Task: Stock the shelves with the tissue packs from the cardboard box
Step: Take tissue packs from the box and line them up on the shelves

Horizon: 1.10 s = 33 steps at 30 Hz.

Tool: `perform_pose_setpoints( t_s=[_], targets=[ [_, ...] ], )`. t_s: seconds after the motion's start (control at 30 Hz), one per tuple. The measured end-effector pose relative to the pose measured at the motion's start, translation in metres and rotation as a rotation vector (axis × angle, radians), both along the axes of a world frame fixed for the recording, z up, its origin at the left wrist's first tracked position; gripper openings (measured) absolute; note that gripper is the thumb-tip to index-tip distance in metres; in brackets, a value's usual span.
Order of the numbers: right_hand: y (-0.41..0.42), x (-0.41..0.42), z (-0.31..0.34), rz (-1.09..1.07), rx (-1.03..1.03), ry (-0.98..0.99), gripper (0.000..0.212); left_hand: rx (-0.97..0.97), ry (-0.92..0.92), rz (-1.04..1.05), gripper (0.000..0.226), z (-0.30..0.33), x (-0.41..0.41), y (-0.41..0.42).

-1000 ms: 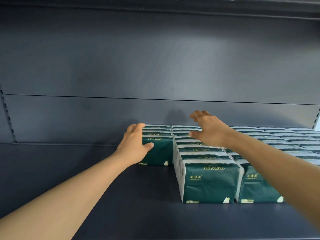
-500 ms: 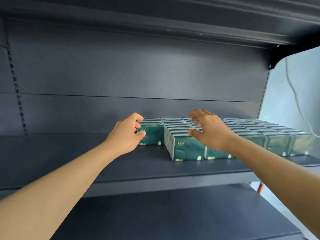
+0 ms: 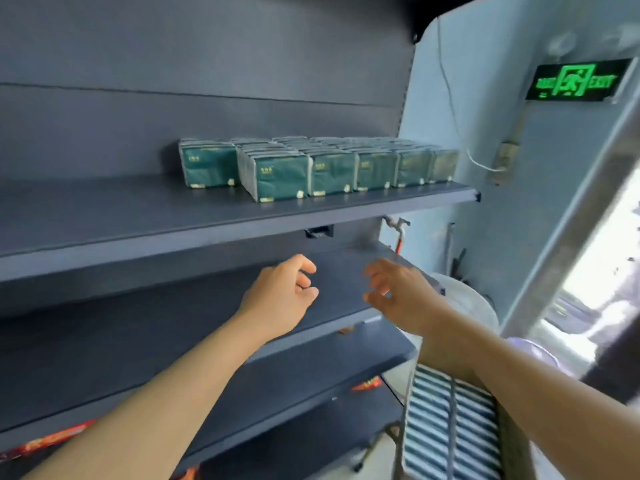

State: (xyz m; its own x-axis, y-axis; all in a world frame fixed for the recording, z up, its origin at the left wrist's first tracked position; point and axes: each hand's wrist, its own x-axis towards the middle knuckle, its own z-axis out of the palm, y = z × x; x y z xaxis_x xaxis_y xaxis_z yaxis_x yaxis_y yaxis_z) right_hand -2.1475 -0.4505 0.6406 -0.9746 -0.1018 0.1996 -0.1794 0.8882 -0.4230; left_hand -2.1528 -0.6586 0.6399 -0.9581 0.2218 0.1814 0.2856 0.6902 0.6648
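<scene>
Both hands hang empty in front of the middle shelf [image 3: 166,341]: the left hand [image 3: 277,299] has its fingers loosely curled, the right hand [image 3: 401,296] has them spread and a little bent. The green tissue packs [image 3: 311,168] stand in rows on the upper shelf [image 3: 104,216], at twelve o'clock from the hands and well apart. At five o'clock, a box [image 3: 512,441] holds striped packs [image 3: 450,427].

Dark grey metal shelf unit [image 3: 173,216] | upper shelf carries rows of dark green plastic-wrapped tissue packs [image 3: 280,174] toward its right end, standing upright, touching side by side | shelf below [image 3: 138,327] bare
</scene>
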Motion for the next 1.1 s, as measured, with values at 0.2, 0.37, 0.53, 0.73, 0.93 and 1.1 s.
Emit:
perform_pose_setpoints(
  t_s=[0.2,0.37,0.53,0.73,0.93,1.1],
  targets=[
    [0.077,0.045,-0.063,-0.165,-0.035,-0.128,0.031,-0.051,-0.12,-0.123,0.026,-0.077,0.022,0.084],
    [0.154,0.067,-0.119,-0.246,-0.087,-0.222,0.03,-0.084,-0.232,-0.215,0.024,-0.133,0.024,0.16],
    [0.236,0.077,-0.184,-0.327,-0.145,-0.357,0.032,-0.138,-0.379,-0.229,0.025,-0.192,0.025,0.236],
    [0.311,0.072,-0.26,-0.376,-0.201,-0.532,0.035,-0.206,-0.554,-0.184,0.026,-0.26,0.023,0.3],
    [0.336,0.058,-0.328,-0.418,-0.299,-0.67,0.033,-0.292,-0.65,-0.202,0.028,-0.322,0.013,0.332],
    [0.335,0.042,-0.383,-0.432,-0.324,-0.751,0.038,-0.361,-0.678,-0.24,0.028,-0.375,-0.014,0.347]
  ],
)
